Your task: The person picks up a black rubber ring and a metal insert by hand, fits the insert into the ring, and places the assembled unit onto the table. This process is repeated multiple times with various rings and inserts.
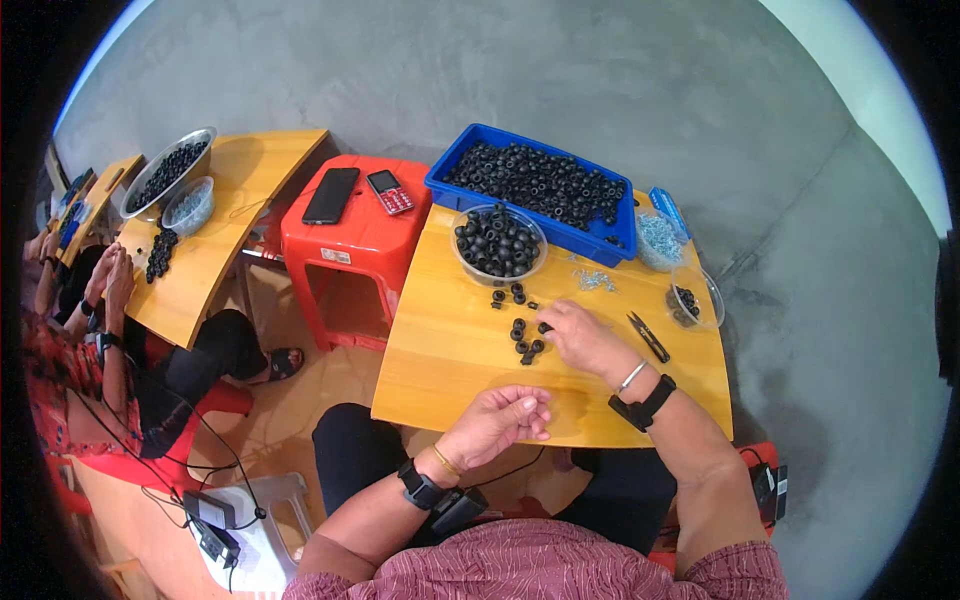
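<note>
Left hand (497,420), half-curled over the near edge of the yellow surface (430,345); contents, if any, cannot be told. Right hand (582,338), fingers bent, tips at a small black piece (544,328), grip unclear, beside loose black pieces (518,334).

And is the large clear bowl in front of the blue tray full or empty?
Looks full: black parts are heaped across the large clear bowl.

Nearward from the blue tray (592,248), at its left, the desk (428,345) lies open; the bowl (541,248) before the tray and black pieces (521,347) farther out obstruct.
</note>
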`<move>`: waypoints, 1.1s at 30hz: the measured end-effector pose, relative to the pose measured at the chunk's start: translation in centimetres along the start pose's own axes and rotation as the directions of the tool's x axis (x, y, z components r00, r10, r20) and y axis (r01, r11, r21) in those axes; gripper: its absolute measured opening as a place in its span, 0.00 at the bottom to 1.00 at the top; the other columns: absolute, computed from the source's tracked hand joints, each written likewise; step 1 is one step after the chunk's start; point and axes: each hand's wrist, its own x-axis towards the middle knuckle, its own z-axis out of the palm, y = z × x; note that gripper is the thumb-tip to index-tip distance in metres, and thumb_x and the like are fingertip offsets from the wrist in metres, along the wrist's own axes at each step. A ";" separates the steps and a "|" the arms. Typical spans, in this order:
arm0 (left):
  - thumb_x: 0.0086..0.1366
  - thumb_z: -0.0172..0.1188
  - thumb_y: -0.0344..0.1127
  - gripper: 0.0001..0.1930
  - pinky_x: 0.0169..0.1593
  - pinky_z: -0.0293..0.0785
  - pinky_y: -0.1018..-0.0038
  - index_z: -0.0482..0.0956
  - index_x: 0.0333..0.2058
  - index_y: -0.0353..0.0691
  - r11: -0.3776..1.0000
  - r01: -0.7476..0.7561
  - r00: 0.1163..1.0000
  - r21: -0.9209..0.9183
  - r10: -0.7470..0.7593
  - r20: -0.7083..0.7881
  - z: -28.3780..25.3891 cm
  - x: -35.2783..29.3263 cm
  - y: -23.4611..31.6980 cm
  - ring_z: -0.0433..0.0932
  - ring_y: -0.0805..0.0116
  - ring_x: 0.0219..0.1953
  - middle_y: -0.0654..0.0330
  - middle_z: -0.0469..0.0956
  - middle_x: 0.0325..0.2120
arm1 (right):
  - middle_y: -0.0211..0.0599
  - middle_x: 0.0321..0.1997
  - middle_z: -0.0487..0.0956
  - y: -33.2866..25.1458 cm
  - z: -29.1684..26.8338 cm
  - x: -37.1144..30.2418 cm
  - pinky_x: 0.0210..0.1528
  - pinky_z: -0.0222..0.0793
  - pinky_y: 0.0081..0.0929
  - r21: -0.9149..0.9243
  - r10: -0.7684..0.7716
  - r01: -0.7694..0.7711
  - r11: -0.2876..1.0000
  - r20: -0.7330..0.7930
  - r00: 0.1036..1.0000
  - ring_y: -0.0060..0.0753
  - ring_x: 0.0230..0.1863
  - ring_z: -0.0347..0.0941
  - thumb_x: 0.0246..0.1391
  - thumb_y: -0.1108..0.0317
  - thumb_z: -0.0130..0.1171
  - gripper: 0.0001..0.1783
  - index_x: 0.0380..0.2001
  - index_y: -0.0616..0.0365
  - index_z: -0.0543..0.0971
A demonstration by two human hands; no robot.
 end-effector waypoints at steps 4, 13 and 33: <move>0.63 0.46 0.33 0.12 0.42 0.72 0.72 0.69 0.43 0.32 1.000 -0.004 0.999 -0.025 0.002 -0.052 0.4 0.0 -0.1 0.72 0.72 0.31 0.58 0.72 0.32 | 0.44 0.29 0.71 -0.7 -0.7 -0.8 0.39 0.66 0.35 0.168 0.268 -0.275 0.947 0.065 0.961 0.47 0.35 0.69 0.42 0.74 0.53 0.11 0.34 0.58 0.72; 0.64 0.46 0.32 0.10 0.36 0.75 0.75 0.71 0.37 0.32 0.992 -0.118 0.960 0.047 0.126 -0.251 1.8 0.6 -0.8 0.72 0.75 0.27 0.60 0.72 0.27 | 0.36 0.22 0.70 -8.8 -2.0 -3.9 0.29 0.65 0.27 0.221 -0.016 0.038 0.975 -0.101 0.995 0.36 0.26 0.69 0.41 0.75 0.56 0.10 0.31 0.59 0.72; 0.63 0.46 0.31 0.10 0.37 0.74 0.73 0.71 0.40 0.33 0.985 -0.168 0.978 0.030 0.170 -0.123 -0.6 -0.8 0.1 0.69 0.75 0.26 0.62 0.71 0.26 | 0.53 0.30 0.73 1.8 1.6 3.0 0.38 0.65 0.39 0.004 0.391 -0.392 0.920 0.057 0.919 0.55 0.35 0.69 0.43 0.72 0.55 0.09 0.29 0.64 0.69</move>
